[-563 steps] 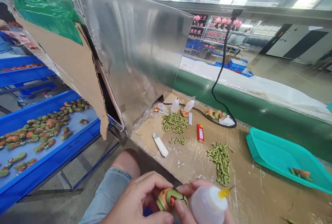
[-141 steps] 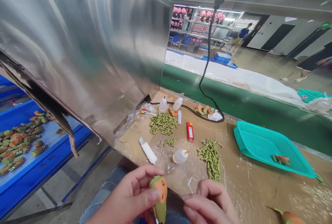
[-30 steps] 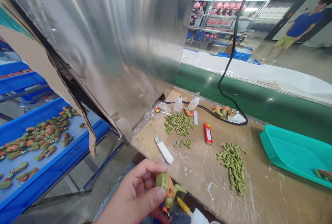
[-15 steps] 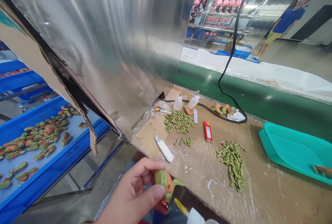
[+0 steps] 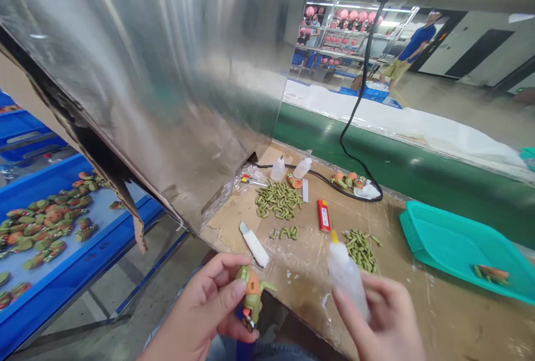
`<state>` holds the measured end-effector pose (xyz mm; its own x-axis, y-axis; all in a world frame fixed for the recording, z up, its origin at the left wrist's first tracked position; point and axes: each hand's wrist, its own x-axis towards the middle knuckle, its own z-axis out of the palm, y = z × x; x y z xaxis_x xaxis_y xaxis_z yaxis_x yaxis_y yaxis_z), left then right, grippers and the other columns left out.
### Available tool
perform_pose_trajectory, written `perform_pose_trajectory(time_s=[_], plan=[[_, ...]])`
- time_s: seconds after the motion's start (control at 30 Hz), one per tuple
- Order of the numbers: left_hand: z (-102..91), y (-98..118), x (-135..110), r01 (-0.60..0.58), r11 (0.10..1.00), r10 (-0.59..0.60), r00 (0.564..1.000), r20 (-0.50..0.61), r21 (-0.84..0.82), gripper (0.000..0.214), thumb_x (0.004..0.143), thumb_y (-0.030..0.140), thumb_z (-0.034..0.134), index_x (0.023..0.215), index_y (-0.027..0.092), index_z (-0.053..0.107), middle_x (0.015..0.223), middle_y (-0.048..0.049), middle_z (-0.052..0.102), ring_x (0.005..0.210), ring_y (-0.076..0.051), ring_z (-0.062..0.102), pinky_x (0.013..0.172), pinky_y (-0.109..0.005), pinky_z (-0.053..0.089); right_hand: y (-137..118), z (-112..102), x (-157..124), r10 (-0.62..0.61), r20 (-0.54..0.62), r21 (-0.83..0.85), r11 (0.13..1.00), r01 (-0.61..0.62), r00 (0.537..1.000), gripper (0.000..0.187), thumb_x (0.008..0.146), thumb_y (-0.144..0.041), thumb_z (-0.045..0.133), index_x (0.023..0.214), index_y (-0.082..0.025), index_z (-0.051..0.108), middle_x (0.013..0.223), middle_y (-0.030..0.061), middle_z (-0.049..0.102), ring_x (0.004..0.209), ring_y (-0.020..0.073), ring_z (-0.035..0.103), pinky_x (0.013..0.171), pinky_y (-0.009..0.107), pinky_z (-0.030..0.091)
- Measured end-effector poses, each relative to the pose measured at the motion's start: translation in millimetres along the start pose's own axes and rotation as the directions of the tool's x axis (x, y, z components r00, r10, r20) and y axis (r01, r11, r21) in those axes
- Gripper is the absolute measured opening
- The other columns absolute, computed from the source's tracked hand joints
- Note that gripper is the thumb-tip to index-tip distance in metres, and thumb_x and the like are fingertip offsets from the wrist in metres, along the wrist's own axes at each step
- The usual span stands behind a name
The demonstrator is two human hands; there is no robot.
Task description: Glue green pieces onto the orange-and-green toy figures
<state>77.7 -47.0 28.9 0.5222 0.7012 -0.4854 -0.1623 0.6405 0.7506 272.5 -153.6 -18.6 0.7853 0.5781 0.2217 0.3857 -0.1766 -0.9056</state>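
Observation:
My left hand is closed round a small green and orange toy figure, held over the bench's near edge. A thin green limb sticks out from the figure's right side. My right hand grips a white squeeze bottle with a yellow nozzle pointing up. Behind the bottle lies a pile of small green curved pieces. A larger pile of such pieces is farther back, with several loose ones in front of it. Beyond my left hand is a white-handled knife.
A red box lies mid-bench. Two white bottles stand by a black cable. A turquoise basket is at right. Blue trays with toy figures stand at left, beyond a metal panel. A person is in the background.
The squeeze bottle has moved up and right, away from the toy, its nozzle now upward. My right hand has come into view. The toy has shifted slightly left and tilted.

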Motion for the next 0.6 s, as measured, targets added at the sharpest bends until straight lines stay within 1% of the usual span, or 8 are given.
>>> perform_pose_trajectory(time_s=[0.1,0.17,0.27,0.33,0.4,0.47,0.53,0.6], plan=[[-0.5,-2,2,-0.003,1.000,0.003,1.000,-0.012,-0.001,0.030,0.071,0.032,0.078,0.096,0.020,0.065,0.071,0.0022,0.062,0.060,-0.013,0.059,0.052,-0.031,0.059,40,18,40,0.069,-0.022,-0.041,0.997,-0.070,0.997,0.046,0.073,-0.047,0.070,0.102,-0.019,0.048,0.095,0.0082,0.068,0.087,0.0229,0.065,0.070,0.032,0.051],[-3.1,-3,3,-0.015,1.000,0.015,1.000,-0.010,0.000,0.029,0.071,0.032,0.078,0.095,0.020,0.065,0.074,0.0015,0.063,0.060,-0.013,0.059,0.051,-0.031,0.059,57,24,51,0.039,-0.033,-0.077,0.996,-0.041,0.999,0.048,0.075,-0.049,0.067,0.106,-0.018,0.047,0.100,0.0109,0.067,0.090,0.0242,0.065,0.074,0.035,0.051],[-9.7,-3,6,-0.030,1.000,0.030,0.999,-0.027,-0.004,0.028,0.073,0.032,0.076,0.095,0.019,0.065,0.074,0.0004,0.064,0.062,-0.013,0.058,0.052,-0.030,0.059,62,24,42,-0.068,-0.157,-0.196,0.980,0.036,0.985,0.061,0.077,-0.047,0.067,0.121,-0.014,0.042,0.118,0.0189,0.055,0.098,0.0279,0.058,0.079,0.042,0.047],[-13.6,-1,9,-0.039,0.999,0.038,0.998,-0.043,-0.019,0.028,0.075,0.032,0.075,0.097,0.019,0.064,0.072,0.0007,0.063,0.062,-0.013,0.057,0.052,-0.030,0.058,54,25,30,-0.228,-0.165,-0.293,0.940,0.173,0.960,0.050,0.082,-0.037,0.065,0.123,-0.016,0.044,0.121,0.0176,0.050,0.104,0.0282,0.051,0.086,0.045,0.041],[-15.7,0,11,-0.054,0.998,0.052,0.997,-0.049,-0.032,0.026,0.076,0.031,0.074,0.097,0.019,0.064,0.071,0.0013,0.062,0.061,-0.013,0.057,0.052,-0.030,0.058,43,35,24,-0.415,0.042,-0.330,0.853,0.404,0.909,0.024,0.087,-0.028,0.058,0.110,-0.023,0.055,0.113,0.0088,0.056,0.104,0.0244,0.049,0.092,0.043,0.038],[-15.9,2,12,-0.068,0.997,0.066,0.997,-0.050,-0.034,0.025,0.076,0.030,0.073,0.096,0.019,0.064,0.072,0.0012,0.062,0.061,-0.013,0.057,0.051,-0.030,0.058,34,53,28,-0.517,0.322,-0.282,0.748,0.601,0.793,0.013,0.089,-0.021,0.053,0.098,-0.027,0.061,0.105,0.0014,0.064,0.103,0.0213,0.051,0.092,0.038,0.039],[-15.8,3,12,-0.079,0.996,0.077,0.996,-0.049,-0.028,0.024,0.076,0.029,0.073,0.095,0.019,0.064,0.073,0.0008,0.062,0.062,-0.013,0.057,0.051,-0.030,0.058,29,73,40,-0.516,0.497,-0.260,0.678,0.687,0.698,0.016,0.088,-0.015,0.053,0.096,-0.025,0.064,0.108,0.0010,0.065,0.101,0.0224,0.051,0.087,0.038,0.042],[-16.8,4,11,-0.088,0.996,0.086,0.995,-0.049,-0.029,0.025,0.076,0.029,0.073,0.096,0.018,0.064,0.074,0.0004,0.062,0.062,-0.013,0.056,0.050,-0.029,0.058,28,89,54,-0.480,0.583,-0.272,0.645,0.714,0.656,0.015,0.086,-0.011,0.054,0.091,-0.021,0.064,0.109,0.0044,0.064,0.097,0.0232,0.051,0.080,0.038,0.044]])
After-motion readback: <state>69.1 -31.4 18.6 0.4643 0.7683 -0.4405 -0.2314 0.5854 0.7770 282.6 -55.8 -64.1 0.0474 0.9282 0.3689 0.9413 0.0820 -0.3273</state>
